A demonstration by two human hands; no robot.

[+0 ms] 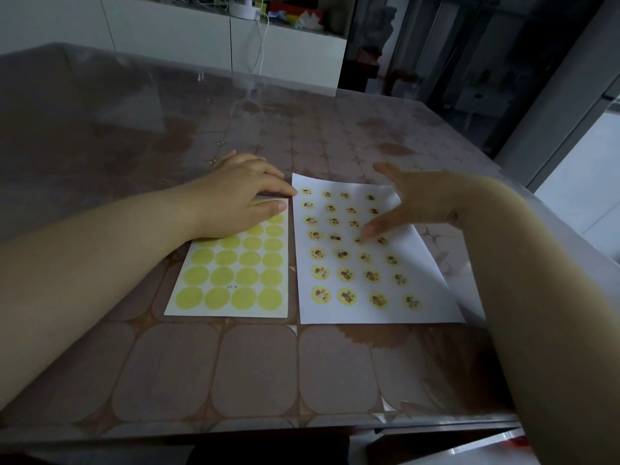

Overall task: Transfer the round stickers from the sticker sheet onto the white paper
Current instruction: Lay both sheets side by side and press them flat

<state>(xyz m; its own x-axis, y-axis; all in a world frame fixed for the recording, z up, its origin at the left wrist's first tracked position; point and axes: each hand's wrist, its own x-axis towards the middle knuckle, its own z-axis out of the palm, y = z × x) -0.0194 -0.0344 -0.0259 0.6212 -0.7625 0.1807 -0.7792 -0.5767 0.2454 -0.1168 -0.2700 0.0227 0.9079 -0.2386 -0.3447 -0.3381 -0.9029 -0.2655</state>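
Stickers [346,275] sit in rows of four on the white paper [432,297], right of centre on the table [255,364]. Wide strip of table btwn its near edge and both sheets, so plenty of room for forearms.

Sticker sheet [231,312] lies just left of the paper, long edges almost touching w/ only a thin gap. Visible spots on it look plain yellow, prob. already peeled. Far rows are under the hand, can't tell.

Left hand [241,193] rests flat on the sheet's far end, fingers fairly straight, gripping nothing. Right hand [426,203] is spread wide, holds nothing, one tip (thumb, I think) pressing a sticker in the 4th row from the far end.

Risks: table cover looks glossy and nothing pins the paper but that one tip, so a sideways rub could skid it into the sheet or crease the sticker. Paper's right side is closer to the table's right edge, so less room there. Beyond the hands the table runs well back toward a white cabinet [288,52].
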